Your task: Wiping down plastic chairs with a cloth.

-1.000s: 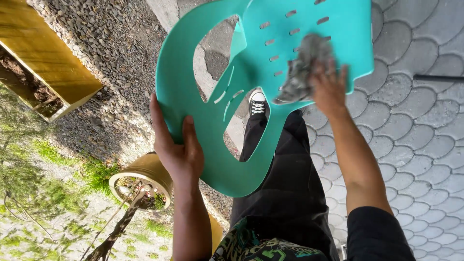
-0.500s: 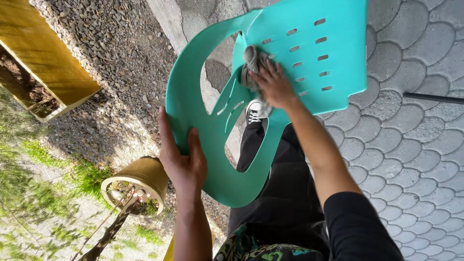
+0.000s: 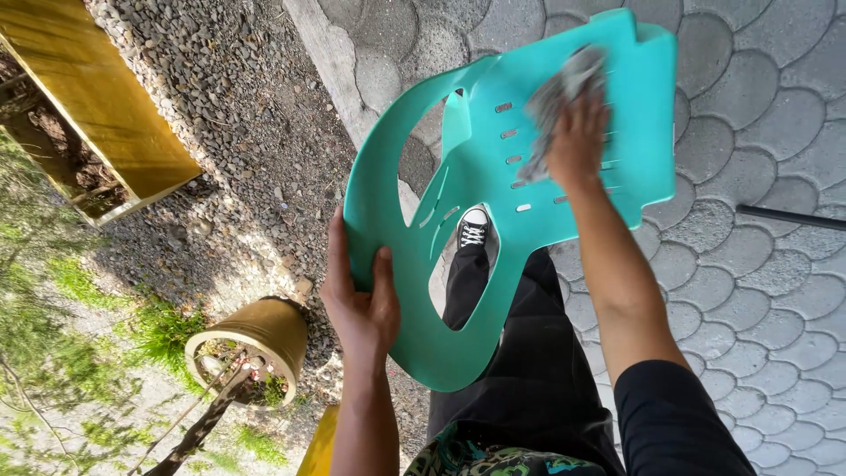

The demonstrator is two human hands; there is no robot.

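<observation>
Fingers of the left hand [image 3: 359, 304] grip the turquoise chair [image 3: 564, 176] edge while the right hand [image 3: 577, 137] presses a grey rag [image 3: 551, 110] on it.

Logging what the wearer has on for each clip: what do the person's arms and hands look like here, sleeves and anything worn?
Both hands are bare: no gloves, rings or watch show on the left hand or the right hand. The left forearm is uncovered right down to the bottom edge of the picture. The right forearm is bare up to a dark sleeve, plain black with no markings, pushed up near the elbow.
</observation>
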